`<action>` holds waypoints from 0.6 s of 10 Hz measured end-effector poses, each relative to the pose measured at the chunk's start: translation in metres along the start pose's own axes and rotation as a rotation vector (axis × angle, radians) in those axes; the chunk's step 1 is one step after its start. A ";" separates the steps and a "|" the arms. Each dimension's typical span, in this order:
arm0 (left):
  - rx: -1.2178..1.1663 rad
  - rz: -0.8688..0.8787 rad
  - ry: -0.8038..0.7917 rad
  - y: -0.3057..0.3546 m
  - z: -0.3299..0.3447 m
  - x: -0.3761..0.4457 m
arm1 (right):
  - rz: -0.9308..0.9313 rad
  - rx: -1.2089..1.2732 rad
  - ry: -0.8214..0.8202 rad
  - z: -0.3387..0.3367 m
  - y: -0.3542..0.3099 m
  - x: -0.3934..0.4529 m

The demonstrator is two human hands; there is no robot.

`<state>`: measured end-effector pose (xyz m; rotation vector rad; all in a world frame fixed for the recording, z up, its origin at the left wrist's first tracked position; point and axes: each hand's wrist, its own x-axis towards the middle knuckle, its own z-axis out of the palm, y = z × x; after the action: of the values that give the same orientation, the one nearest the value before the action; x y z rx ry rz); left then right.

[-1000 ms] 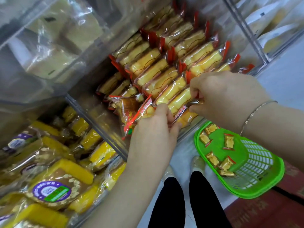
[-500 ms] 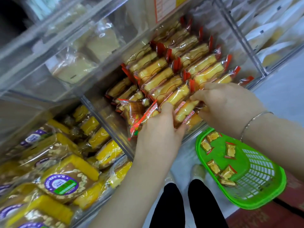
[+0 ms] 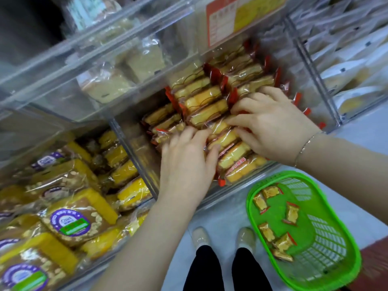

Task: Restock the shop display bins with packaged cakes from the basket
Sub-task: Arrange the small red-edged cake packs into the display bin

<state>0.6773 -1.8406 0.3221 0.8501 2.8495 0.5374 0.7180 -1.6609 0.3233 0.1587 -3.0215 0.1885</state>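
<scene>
Both hands down in the clear acrylic display bin (image 3: 327, 106), laid on the rows of packaged cakes (image 3: 201, 97), yellow sponge in clear wrappers with red ends. Left hand (image 3: 186, 158) flat on the near-left packs, fingers spread and fairly straight, fingertips pressing the wrappers beside the right hand's fingertips; thumb lying against a pack on its right. Right hand (image 3: 270, 124) over the middle rows, fingers reaching left and slightly bent, tips touching the cake packs; cannot tell whether any single pack is pinched. Thin bracelet (image 3: 304, 147) on the right wrist.

Below the right forearm, on the pale floor (image 3: 361, 198), a green plastic basket (image 3: 336, 259) with five small wrapped cakes (image 3: 291, 215) lying loose in its left half, well apart from both hands. Just left of the left forearm, a neighbouring bin of larger yellow cakes with purple round labels (image 3: 71, 221). Above the left hand, an upper clear bin of pale sliced cake (image 3: 117, 80). Beyond the right hand, a red and yellow price card (image 3: 231, 17) on the back of the bin. Beneath the arms, two light shoes (image 3: 201, 236) and black trouser legs (image 3: 210, 269).
</scene>
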 end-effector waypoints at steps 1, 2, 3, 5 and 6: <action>-0.056 -0.095 0.008 -0.003 -0.001 0.003 | -0.053 -0.011 -0.021 0.005 -0.001 -0.002; -0.252 -0.208 0.018 -0.006 -0.007 0.012 | -0.056 0.020 -0.062 -0.003 0.005 0.007; -0.344 -0.344 0.097 -0.009 -0.011 0.024 | 0.111 0.203 -0.035 -0.015 0.008 0.023; -0.308 -0.580 -0.019 -0.011 -0.013 0.056 | 0.067 -0.027 -0.116 -0.005 -0.011 0.051; -0.311 -0.600 -0.036 -0.005 -0.011 0.065 | 0.045 0.016 -0.120 -0.006 -0.009 0.054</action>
<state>0.6182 -1.8123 0.3294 -0.0521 2.6808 0.8199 0.6661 -1.6740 0.3370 0.1065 -3.1453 0.2147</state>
